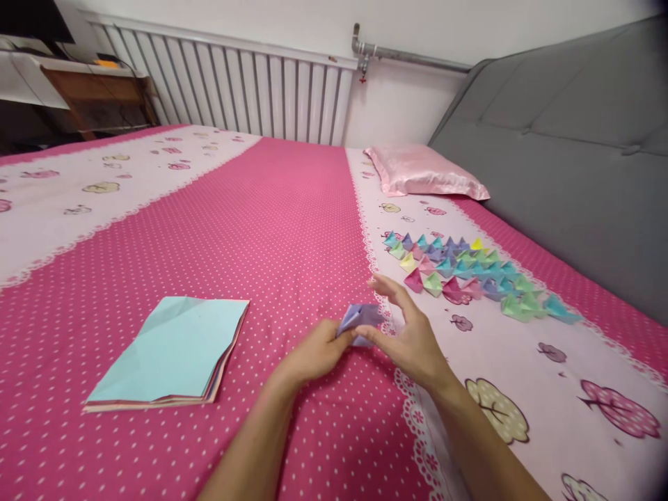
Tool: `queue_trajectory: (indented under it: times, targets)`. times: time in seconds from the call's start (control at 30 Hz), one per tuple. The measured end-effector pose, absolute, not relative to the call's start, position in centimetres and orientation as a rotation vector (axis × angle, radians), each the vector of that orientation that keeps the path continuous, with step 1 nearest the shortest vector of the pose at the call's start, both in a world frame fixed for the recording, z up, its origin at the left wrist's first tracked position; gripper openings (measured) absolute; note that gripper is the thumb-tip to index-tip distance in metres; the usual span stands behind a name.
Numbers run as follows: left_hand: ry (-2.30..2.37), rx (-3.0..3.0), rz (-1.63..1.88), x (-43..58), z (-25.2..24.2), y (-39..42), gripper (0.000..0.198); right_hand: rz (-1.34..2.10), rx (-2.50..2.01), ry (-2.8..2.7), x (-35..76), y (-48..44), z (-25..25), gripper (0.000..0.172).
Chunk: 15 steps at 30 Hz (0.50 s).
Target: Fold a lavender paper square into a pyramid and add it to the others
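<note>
Both hands meet over the pink dotted bedsheet (271, 209), pinching a small folded lilac paper piece (360, 319). My left hand (316, 351) grips its left side with closed fingers. Its right side is held by the thumb of my right hand (410, 334), whose other fingers are stretched out above it. A stack of square coloured paper sheets (170, 351), pale blue on top, lies flat to the left of my hands. Several finished folded paper pieces (470, 275) in green, blue, pink, yellow and purple sit in rows to the right, beyond my right hand.
A pink satin pillow (425, 170) lies at the far right of the bed. The grey padded headboard (563, 153) runs along the right side. A white radiator (234, 87) lines the far wall, with a wooden desk (94, 94) at the far left.
</note>
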<state>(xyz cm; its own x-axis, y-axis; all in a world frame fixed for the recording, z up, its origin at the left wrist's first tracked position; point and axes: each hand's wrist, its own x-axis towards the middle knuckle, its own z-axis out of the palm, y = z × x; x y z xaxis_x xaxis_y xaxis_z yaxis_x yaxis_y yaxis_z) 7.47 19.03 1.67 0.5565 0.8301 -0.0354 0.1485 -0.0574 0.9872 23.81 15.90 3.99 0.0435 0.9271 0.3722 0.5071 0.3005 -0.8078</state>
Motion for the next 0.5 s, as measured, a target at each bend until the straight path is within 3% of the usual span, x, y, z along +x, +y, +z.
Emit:
queue_trajectory:
  times: [0.13, 0.17, 0.37, 0.5]
  targets:
    - [0.688, 1.689, 0.441, 7.5, 2.0, 18.6, 0.027, 0.726, -1.346, -1.697, 23.4, 15.6, 4.4, 0.02]
    - [0.651, 1.674, 0.421, 7.5, 2.1, 18.5, 0.028, 0.784, -1.354, -1.651, 23.4, 15.5, 4.4, 0.015]
    - [0.692, 1.437, 0.617, 7.7, 2.4, 18.8, 0.037, 0.977, -1.285, -1.205, 23.6, 15.8, 3.7, 0.023]
    - [0.743, 1.31, 0.806, 8.1, 2.9, 18.8, 0.038, 0.861, -1.244, -1.123, 23.4, 16.0, 3.4, 0.02]
